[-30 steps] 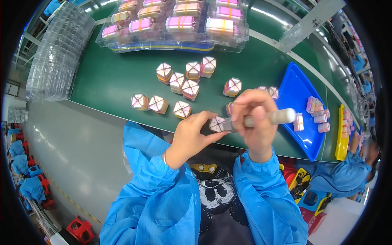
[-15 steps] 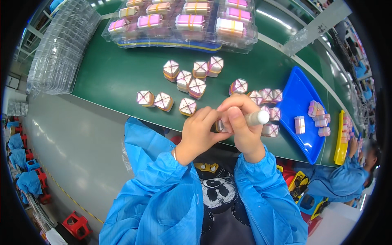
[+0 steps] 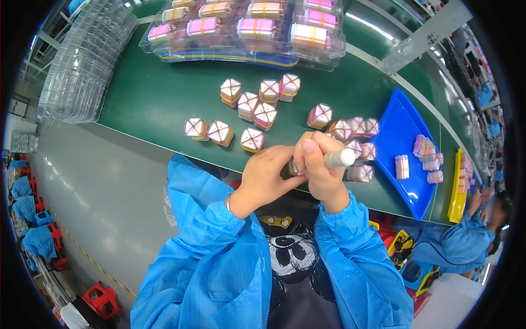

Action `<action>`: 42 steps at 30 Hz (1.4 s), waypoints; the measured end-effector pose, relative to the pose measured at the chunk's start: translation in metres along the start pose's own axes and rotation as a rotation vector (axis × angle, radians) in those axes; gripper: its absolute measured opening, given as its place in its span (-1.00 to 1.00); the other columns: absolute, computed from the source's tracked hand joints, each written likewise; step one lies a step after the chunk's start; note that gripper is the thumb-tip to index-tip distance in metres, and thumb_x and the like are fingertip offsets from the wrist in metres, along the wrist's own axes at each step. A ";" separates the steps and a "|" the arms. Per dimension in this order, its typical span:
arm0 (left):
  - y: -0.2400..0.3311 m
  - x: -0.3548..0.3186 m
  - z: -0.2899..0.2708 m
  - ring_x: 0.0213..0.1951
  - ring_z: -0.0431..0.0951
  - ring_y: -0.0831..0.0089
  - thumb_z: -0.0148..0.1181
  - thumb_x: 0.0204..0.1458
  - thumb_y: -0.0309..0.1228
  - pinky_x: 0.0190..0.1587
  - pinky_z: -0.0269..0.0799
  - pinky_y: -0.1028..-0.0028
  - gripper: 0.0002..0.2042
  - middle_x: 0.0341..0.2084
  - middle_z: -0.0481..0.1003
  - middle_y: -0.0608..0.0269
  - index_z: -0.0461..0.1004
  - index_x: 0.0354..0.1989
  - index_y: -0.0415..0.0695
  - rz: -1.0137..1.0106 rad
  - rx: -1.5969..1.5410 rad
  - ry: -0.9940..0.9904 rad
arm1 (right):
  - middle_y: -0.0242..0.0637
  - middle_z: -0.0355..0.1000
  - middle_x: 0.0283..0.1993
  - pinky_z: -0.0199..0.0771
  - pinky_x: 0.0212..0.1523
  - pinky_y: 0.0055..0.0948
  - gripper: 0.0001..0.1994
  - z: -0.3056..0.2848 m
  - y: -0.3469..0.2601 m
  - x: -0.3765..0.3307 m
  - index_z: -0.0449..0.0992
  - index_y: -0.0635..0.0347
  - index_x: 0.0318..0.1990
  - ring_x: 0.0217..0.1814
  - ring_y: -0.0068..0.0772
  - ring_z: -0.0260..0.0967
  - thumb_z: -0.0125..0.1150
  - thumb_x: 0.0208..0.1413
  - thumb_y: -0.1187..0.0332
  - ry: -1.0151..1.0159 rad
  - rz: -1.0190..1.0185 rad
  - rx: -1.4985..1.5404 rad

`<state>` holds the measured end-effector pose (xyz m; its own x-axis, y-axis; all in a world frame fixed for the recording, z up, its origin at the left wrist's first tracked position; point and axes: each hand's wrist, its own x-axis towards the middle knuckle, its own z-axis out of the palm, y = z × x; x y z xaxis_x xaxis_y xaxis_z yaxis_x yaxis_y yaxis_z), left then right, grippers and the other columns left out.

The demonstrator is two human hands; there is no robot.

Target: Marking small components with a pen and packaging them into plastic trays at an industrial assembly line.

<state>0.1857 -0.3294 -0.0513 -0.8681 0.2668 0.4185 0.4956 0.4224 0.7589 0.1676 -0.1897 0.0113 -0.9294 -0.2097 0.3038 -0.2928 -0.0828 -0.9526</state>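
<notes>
Hands meet at the near edge of the green desk (image 3: 164,93), just in front of my chest. My left hand (image 3: 264,176) is curled, fingers closed round a small pink-and-gold block (image 3: 293,167) that is mostly hidden between both hands; only a sliver of it shows. My right hand (image 3: 319,170) is clamped in a fist on a silver cylindrical tool (image 3: 338,158), whose blunt end points right; its other end sits against the block, though the contact itself is covered by my fingers. Loose blocks of the same kind lie on the desk beyond my hands: three in a row to the left (image 3: 219,132), a cluster of five further back (image 3: 257,98), and several more just right of my right hand (image 3: 359,143). A blue tray (image 3: 402,118) to the right holds a few pink pieces. Clear plastic packs of pink and yellow items (image 3: 257,27) sit at the far edge; stacked clear trays (image 3: 82,71) stand far left.
</notes>
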 end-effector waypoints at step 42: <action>-0.002 0.103 -0.079 0.05 0.47 0.11 0.38 -0.06 -0.14 0.07 0.37 0.21 -0.44 -0.01 0.49 0.08 0.42 0.06 -0.21 0.041 0.541 -0.030 | -0.19 0.40 0.07 0.56 -0.19 -0.20 -0.61 -0.037 -0.028 0.019 0.56 0.03 -0.05 -0.17 -0.09 0.54 0.20 -0.10 0.59 -0.256 0.053 -1.051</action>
<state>0.0933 -0.3708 0.0297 -0.8506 0.3136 0.4220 0.4785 0.7945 0.3740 0.1498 -0.1554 0.0430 -0.9078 -0.3954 0.1400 -0.4129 0.7835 -0.4644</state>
